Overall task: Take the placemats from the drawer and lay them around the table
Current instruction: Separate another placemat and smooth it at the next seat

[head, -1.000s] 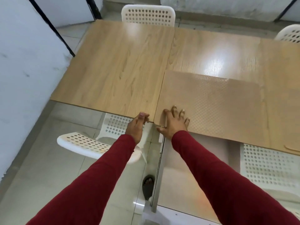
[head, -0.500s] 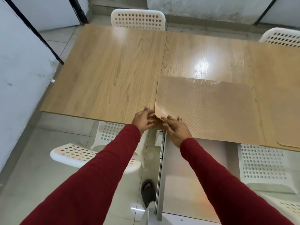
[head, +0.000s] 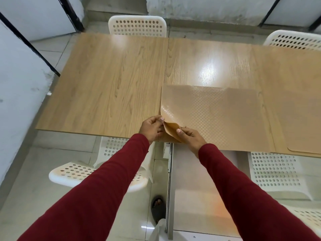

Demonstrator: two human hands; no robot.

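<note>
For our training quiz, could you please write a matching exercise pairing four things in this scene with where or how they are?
Things:
1. left hand
2. right hand
3. second placemat
4. far chair

States:
A. flat at the table's right near edge
B. pinching the lower layer at the near corner
C. lifting the top placemat's curled corner
D. beyond the table

Pairs: 1-C, 2-B, 3-A, 4-D

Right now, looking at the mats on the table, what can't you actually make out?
Head view only:
- How many placemats are stacked: they overlap, and only the lifted corner by the left hand and right hand shows separate layers.
- The second mat at the right: cut off by the frame edge.
- The drawer: not in view.
- The table: its right end lies beyond the frame edge.
</note>
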